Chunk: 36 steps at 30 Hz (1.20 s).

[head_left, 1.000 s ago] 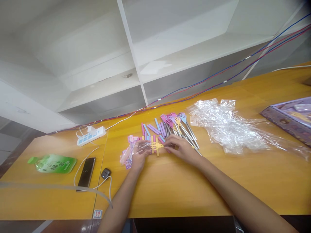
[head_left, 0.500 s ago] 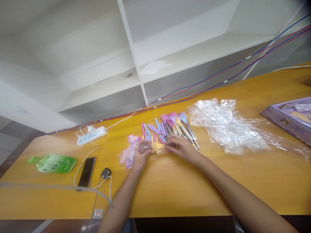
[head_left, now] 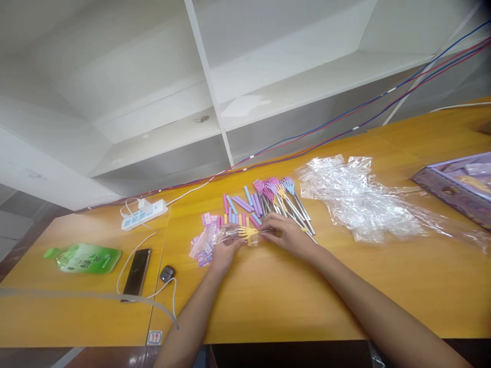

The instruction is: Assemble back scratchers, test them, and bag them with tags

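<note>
At the middle of the yellow wooden counter, both forearms reach forward from the near edge and meet over a small clear sleeve. The left hand lies palm down, its fingers pinched shut on the near edge of that sleeve. The right hand comes in from the right, fingers closed on the metal stem of a yellow back scratcher, whose claw-shaped plastic head lies at or just inside the sleeve's mouth; how far in it sits is hard to tell.

Just beyond the sleeve lies a loose pile of more scratchers, thin shiny metal rods with pink, blue and yellow claw heads, and beside them short soft-looking handle grips in pink, purple and blue, crowding right up to the hands. Left of the sleeve sits a small stack of pink packed pieces. Well to the right of the sleeve spreads a crinkled heap of clear plastic bags, and farther right a purple cardboard box. Far left of the sleeve lie a black phone, a green drink pouch and a white power strip. Behind the counter stands smooth white shelving with red and blue cables running along it.
</note>
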Motion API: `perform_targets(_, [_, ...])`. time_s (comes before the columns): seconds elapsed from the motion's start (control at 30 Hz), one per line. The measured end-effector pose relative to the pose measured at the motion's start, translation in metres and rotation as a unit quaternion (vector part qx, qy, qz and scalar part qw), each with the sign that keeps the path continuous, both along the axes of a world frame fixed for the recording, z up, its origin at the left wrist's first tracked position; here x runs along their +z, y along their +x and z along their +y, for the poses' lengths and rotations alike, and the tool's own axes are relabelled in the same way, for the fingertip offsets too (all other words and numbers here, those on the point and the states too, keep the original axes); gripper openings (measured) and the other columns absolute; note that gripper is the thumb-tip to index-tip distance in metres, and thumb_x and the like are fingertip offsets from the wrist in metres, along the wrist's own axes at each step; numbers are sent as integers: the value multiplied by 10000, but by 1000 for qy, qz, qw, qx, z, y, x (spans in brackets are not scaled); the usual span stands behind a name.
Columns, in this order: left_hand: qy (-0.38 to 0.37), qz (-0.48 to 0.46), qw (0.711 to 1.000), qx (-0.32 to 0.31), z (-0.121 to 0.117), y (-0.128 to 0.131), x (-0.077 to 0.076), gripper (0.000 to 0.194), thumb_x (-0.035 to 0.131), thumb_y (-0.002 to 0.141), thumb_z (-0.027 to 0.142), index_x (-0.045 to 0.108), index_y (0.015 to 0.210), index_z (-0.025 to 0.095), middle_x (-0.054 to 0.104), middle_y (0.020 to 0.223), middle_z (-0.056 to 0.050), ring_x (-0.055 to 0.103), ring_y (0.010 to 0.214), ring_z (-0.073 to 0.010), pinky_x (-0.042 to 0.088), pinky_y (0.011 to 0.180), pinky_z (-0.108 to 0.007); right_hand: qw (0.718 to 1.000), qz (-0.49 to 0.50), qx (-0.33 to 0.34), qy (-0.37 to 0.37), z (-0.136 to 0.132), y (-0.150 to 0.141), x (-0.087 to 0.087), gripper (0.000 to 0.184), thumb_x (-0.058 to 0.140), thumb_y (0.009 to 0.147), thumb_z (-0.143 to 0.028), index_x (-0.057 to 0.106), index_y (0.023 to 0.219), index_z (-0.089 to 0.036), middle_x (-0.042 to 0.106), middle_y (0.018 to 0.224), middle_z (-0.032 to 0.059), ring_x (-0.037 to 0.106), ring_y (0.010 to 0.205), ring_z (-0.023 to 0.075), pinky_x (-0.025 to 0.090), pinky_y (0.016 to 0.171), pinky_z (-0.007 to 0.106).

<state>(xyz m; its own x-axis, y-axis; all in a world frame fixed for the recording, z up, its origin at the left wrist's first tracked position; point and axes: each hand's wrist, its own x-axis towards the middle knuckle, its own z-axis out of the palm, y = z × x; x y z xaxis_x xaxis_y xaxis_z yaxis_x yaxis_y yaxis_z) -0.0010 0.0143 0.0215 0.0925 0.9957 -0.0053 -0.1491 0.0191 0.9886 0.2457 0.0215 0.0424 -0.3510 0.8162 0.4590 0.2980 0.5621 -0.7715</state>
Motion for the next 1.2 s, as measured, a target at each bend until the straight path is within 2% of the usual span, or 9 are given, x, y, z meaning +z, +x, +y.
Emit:
perform_targets(0.17, [10,-21,1000,6,2,1,-2,554,953,680,341,686,1150,222,768,1096,-55,736,1058,-234,563,990,-381,1000,2,-1,0,0,0,0,177,615,1027,-360,753,1058,-255,672,1020,87,669,922,215,588,762,358])
perform_targets(0.5, [-27,-24,999,-6,0,4,-1,588,962,679,352,701,1181,192,784,1132,-94,741,1092,-263,551,1029,-414,999,15,-35,12,0,-4,-1,119,646,1008,-337,729,1015,-252,662,971,63,659,868,203,561,750,347])
perform_targets(0.7, [-31,-50,998,-2,0,6,1,590,960,682,376,705,1184,201,774,1167,-91,727,1130,-261,550,1028,-400,999,-5,-30,32,0,-4,-10,131,649,1008,-342,712,931,-258,655,924,55,653,831,201,540,708,331])
perform_targets(0.83, [-30,-59,998,-16,-1,7,-1,515,902,761,440,702,1172,203,772,1166,-94,738,1098,-261,559,1001,-401,998,-17,-41,52,-1,-6,-13,153,619,1028,-348,707,934,-264,658,925,61,657,851,211,534,720,336])
perform_targets(0.97, [-61,-57,996,-11,-3,9,-8,516,908,753,460,696,1129,177,790,1108,-106,757,1046,-258,559,999,-409,998,-13,-36,57,-4,-10,-14,163,625,1030,-373,677,928,-255,654,941,65,651,859,208,532,735,336])
perform_targets(1.1, [-62,-48,997,-9,-4,10,-12,455,892,780,448,695,1068,156,803,998,-99,772,966,-246,580,931,-383,999,-24,14,42,-5,-13,-15,139,626,1030,-368,646,954,-253,642,962,55,637,867,201,525,750,325])
perform_targets(1.2, [-46,-65,997,2,-3,9,-11,445,874,810,425,688,1111,155,799,956,-82,773,880,-221,591,860,-357,999,-46,10,11,-7,-14,-12,103,646,1013,-350,617,1032,-253,639,1001,53,633,860,195,524,758,316])
